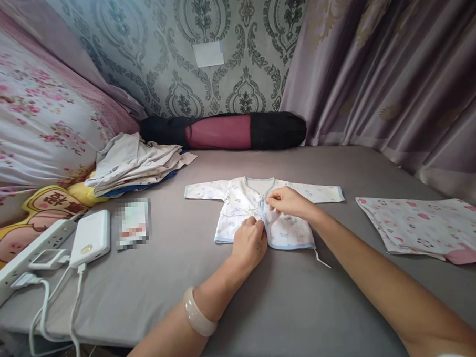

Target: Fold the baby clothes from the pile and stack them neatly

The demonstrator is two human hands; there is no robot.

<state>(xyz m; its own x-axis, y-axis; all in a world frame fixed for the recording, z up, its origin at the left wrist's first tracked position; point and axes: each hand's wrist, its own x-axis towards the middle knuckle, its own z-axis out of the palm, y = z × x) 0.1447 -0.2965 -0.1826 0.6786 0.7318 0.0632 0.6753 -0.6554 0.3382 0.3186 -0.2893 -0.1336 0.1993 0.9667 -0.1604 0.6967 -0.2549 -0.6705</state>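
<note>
A white baby shirt [291, 229] with pale blue trim and a small print lies spread on the grey sheet, both sleeves stretched out sideways. My left hand [251, 243], below a pale bangle, has its fingers curled closed on the lower front of the shirt, beside the blue-edged opening. Higher up, close to the neckline, my right hand [288, 202] pinches the front near the same blue trim. Its fingertips partly hide what lies between them. A thin white tie hangs from the shirt's lower right corner.
Folded printed cloth [425, 225] lies at the right. A pile of clothes [135, 164] sits at the back left, near a yellow cushion [30, 224]. A power strip [32, 256], white power bank [91, 237] and cables occupy the left edge. A black-and-maroon roll [220, 132] lies along the wall.
</note>
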